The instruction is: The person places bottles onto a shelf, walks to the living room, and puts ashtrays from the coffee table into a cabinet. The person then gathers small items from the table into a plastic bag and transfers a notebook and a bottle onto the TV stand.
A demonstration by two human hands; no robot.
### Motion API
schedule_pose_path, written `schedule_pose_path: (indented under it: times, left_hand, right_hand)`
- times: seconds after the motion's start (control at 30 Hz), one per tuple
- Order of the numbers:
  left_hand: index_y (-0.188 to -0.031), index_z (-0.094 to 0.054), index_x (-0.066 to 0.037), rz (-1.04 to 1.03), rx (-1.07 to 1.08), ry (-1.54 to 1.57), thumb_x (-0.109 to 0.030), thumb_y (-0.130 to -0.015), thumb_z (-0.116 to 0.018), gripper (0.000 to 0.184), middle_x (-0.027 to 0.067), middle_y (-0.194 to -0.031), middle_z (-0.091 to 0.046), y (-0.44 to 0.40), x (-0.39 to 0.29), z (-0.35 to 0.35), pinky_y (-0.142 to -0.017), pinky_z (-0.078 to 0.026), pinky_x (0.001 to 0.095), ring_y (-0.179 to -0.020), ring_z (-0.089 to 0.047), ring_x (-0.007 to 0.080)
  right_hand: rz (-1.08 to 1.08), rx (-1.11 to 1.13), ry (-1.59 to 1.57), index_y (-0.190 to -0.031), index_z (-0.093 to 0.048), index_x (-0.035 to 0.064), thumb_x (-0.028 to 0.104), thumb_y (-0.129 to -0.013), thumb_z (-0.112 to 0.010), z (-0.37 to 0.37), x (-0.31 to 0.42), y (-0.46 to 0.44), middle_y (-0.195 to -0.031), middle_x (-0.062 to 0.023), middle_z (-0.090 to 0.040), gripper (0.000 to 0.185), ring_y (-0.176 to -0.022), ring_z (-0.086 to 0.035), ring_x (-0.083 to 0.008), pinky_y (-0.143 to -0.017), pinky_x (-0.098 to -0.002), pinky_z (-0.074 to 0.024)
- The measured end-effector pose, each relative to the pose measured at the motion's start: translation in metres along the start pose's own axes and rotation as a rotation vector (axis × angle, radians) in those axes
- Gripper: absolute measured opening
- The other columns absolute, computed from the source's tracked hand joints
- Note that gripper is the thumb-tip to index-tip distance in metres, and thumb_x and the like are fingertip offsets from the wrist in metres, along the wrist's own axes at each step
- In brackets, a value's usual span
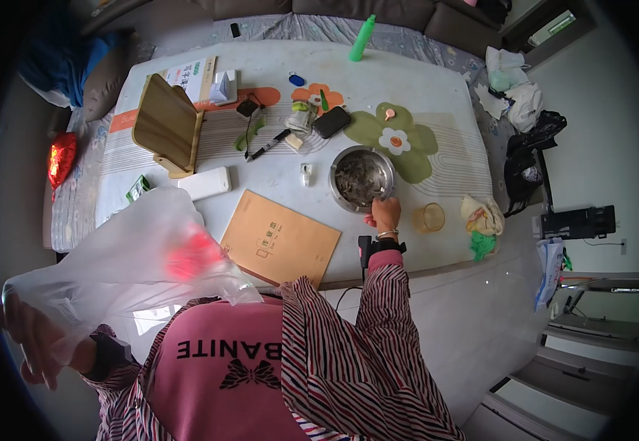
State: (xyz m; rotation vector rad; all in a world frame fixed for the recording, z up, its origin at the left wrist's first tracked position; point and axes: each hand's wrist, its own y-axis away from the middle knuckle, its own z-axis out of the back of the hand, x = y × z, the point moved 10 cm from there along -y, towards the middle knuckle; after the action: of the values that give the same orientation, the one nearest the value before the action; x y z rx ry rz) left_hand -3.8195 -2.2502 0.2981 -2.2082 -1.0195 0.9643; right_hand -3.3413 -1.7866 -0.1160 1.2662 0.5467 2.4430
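At the far left, my left hand (36, 338) grips one end of a translucent plastic bag (113, 257). Something red shows through the bag, which spreads over the table's near edge. My right hand (385, 214) is closed at the near rim of a round metal ashtray (334, 192), fingers curled against it. Ash and butts (362, 176) fill the bowl. A tan exercise book (279, 239) lies between the bag and the ashtray. Just right of my right hand stands an amber glass (429, 218).
On the table (260, 62) are a wooden stand (165, 125), a white box-like item (205, 184), a black case (332, 123), a marker pen (268, 145) and a green bottle (362, 38). A crumpled cloth (482, 215) lies at the right edge. Bags (525, 106) sit beyond it.
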Motion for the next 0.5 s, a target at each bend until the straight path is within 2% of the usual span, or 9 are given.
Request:
schedule_pose_path:
  times: [0.03,0.07,0.1,0.13,0.2,0.27,0.3,0.37,0.5]
  left_hand:
    - [-0.130,-0.013,0.014,0.056,0.084,0.059,-0.005,-0.053,-0.054,0.090,0.0262,-0.122,-0.034,0.001,0.010,-0.009,-0.084,-0.044,0.0165,-0.068,-0.059,0.0095]
    - [-0.132,-0.011,0.014,0.116,0.166,0.114,-0.006,-0.054,-0.053,0.091,0.0270,-0.124,-0.034,0.004,0.020,-0.017,-0.088,-0.044,0.0172,-0.070,-0.059,0.0095]
    - [-0.132,-0.012,0.014,-0.012,0.008,-0.164,-0.007,-0.055,-0.054,0.090,0.0268,-0.127,-0.032,0.005,0.012,-0.002,-0.092,-0.041,0.0179,-0.075,-0.059,0.0094]
    - [-0.132,-0.012,0.013,-0.138,-0.149,-0.440,-0.009,-0.056,-0.054,0.090,0.0265,-0.129,-0.031,0.008,0.000,0.010,-0.095,-0.037,0.0186,-0.079,-0.059,0.0092]
    - [-0.132,-0.013,0.013,-0.397,-0.464,-0.983,-0.013,-0.058,-0.054,0.089,0.0261,-0.135,-0.028,0.027,-0.027,0.019,-0.102,-0.031,0.0201,-0.087,-0.059,0.0089]
    - [-0.133,-0.013,0.013,-0.529,-0.634,-1.242,-0.015,-0.059,-0.054,0.089,0.0259,-0.137,-0.027,0.050,-0.043,0.026,-0.105,-0.028,0.0208,-0.092,-0.059,0.0087]
    - [-0.134,-0.014,0.011,-0.510,-0.578,-1.393,-0.018,-0.059,-0.055,0.090,0.0248,-0.138,-0.027,0.058,-0.053,0.031,-0.108,-0.022,0.0235,-0.105,-0.053,0.0105]
    - [-0.134,-0.014,0.010,-0.487,-0.519,-1.546,-0.020,-0.060,-0.056,0.090,0.0237,-0.138,-0.028,0.067,-0.074,0.044,-0.111,-0.016,0.0261,-0.118,-0.046,0.0123]
    - [-0.129,-0.032,0.006,-0.301,0.043,-1.545,-0.026,-0.072,-0.044,0.067,0.0240,-0.137,-0.034,0.058,-0.074,0.052,-0.111,-0.018,0.0384,-0.129,-0.033,0.0259]
  right_hand:
    - [-0.001,0.000,0.002,-0.071,-0.056,-0.0083,0.019,-0.081,-0.054,-0.001,-0.001,-0.006,-0.062,-0.0198,-0.062,0.029,-0.047,-0.062,-0.0273,-0.038,-0.0342,-0.0485]
    - [0.181,-0.190,0.204,-0.073,-0.056,-0.0071,0.020,-0.080,-0.054,0.015,0.017,-0.008,-0.066,-0.0210,-0.062,0.028,-0.055,-0.063,-0.0304,-0.046,-0.0380,-0.0503]
    - [0.362,-0.378,0.407,-0.075,-0.056,-0.0059,0.021,-0.079,-0.054,0.026,0.035,-0.004,-0.071,-0.0222,-0.063,0.027,-0.062,-0.064,-0.0336,-0.055,-0.0419,-0.0522]
    - [0.386,-0.427,0.534,-0.078,-0.056,-0.0028,0.023,-0.078,-0.055,0.033,0.058,0.013,-0.077,-0.0228,-0.063,0.026,-0.074,-0.063,-0.0371,-0.067,-0.0454,-0.0507]
    - [0.431,-0.441,0.567,-0.079,-0.056,-0.0028,0.023,-0.078,-0.055,0.038,0.079,0.029,-0.076,-0.0224,-0.063,0.026,-0.072,-0.063,-0.0366,-0.065,-0.0453,-0.0509]
    - [0.465,-0.430,0.600,-0.080,-0.055,-0.0033,0.023,-0.078,-0.055,0.038,0.086,0.032,-0.074,-0.0226,-0.063,0.027,-0.070,-0.064,-0.0362,-0.064,-0.0451,-0.0512]
    - [0.469,-0.434,0.606,-0.080,-0.055,-0.0033,0.023,-0.078,-0.055,0.039,0.087,0.033,-0.074,-0.0226,-0.063,0.027,-0.070,-0.064,-0.0362,-0.064,-0.0451,-0.0512]
    - [0.453,-0.490,0.490,-0.070,-0.057,-0.0059,0.021,-0.075,-0.055,0.049,0.090,0.049,-0.074,-0.0282,-0.061,0.028,-0.074,-0.061,-0.0429,-0.067,-0.0483,-0.0486]
    - [0.519,-0.504,0.510,-0.070,-0.057,-0.0067,0.021,-0.076,-0.054,0.053,0.082,0.051,-0.070,-0.0246,-0.062,0.028,-0.063,-0.063,-0.0363,-0.057,-0.0434,-0.0508]
